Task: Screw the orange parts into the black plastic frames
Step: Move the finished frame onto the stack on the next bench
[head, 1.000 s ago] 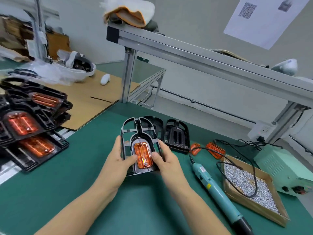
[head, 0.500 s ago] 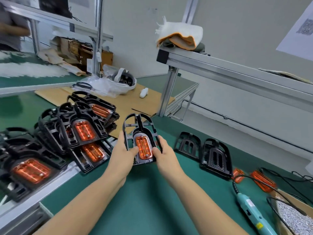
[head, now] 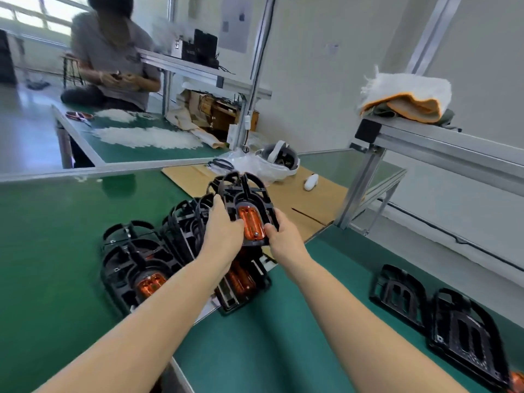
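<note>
Both hands held one black plastic frame up over the green surface, the left hand curled round its left edge and the right hand gripping its lower right edge, thumb by the orange part seated in the frame's middle. Small screw heads showed at the top and bottom of that orange part. The held frame hung just above a pile of finished frames, black frames with orange inserts stacked and overlapping, straddling the seam between two adjoining tables. Well apart to the right, two bare black frames lay flat side by side on the surface, and a loose orange piece peeked in at the lower right corner. Behind the pile lay a sheet of cardboard carrying a white headset on clear plastic and a small white controller. A folded white and orange cloth sat on an aluminium rail to the right. At the far table another person sat, handling something small, with white heaps spread before them.
</note>
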